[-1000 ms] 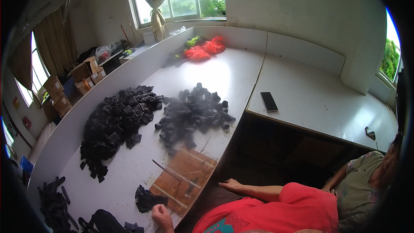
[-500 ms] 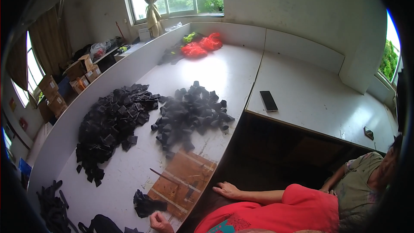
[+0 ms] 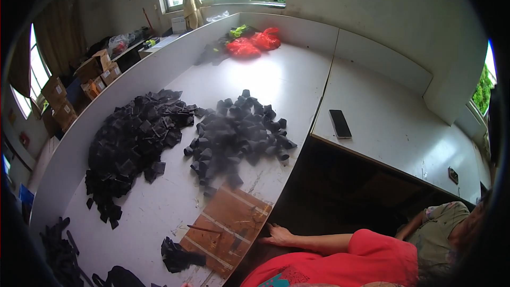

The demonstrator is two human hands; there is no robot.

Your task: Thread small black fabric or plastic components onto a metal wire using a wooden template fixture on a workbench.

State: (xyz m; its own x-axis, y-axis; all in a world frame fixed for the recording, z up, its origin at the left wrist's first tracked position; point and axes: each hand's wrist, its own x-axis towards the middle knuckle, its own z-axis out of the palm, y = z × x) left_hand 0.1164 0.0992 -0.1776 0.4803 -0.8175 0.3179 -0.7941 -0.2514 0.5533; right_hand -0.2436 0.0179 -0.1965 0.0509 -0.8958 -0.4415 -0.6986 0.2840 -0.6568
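1. Right hand (image 3: pixel 278 235): just right of the wooden board (image 3: pixel 245 215); whether its fingers grip cannot be told.
2. Left hand (image 3: pixel 186 285): mere sliver visible; grip cannot be told.
3. Black cloth bundle (image 3: pixel 178 256): just beyond left hand.
4. Thin stick (image 3: pixel 204 229): on board, left of right hand.

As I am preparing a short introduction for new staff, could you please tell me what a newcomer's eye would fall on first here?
The bright red plastic bags at the far end of the white table likely draw the eye first. Next come two dark heaps: flat black pieces on the left, curled dark pieces on the right. Nearer, a brown wooden board lies by the person's right hand.
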